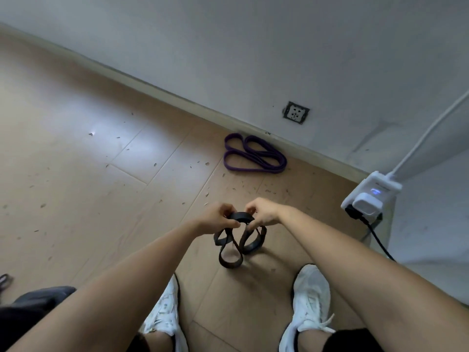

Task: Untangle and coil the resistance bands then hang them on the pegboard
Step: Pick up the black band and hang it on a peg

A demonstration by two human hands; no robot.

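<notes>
The left hand (217, 219) and right hand (264, 214) each pinch the top of a black band (241, 216) with curled fingers. Its twisted loops hang in front of white shoes (311, 298). A purple band (253, 156) lies folded on the floor (101, 174) beside the wall (279, 59).

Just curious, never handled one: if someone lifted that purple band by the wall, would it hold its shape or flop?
Probably flop: the purple band lies in loose folded loops, and the black band, gripped by the left hand and right hand, droops in loops. It looks flat and thin, so likely light, unlikely to roll.
</notes>
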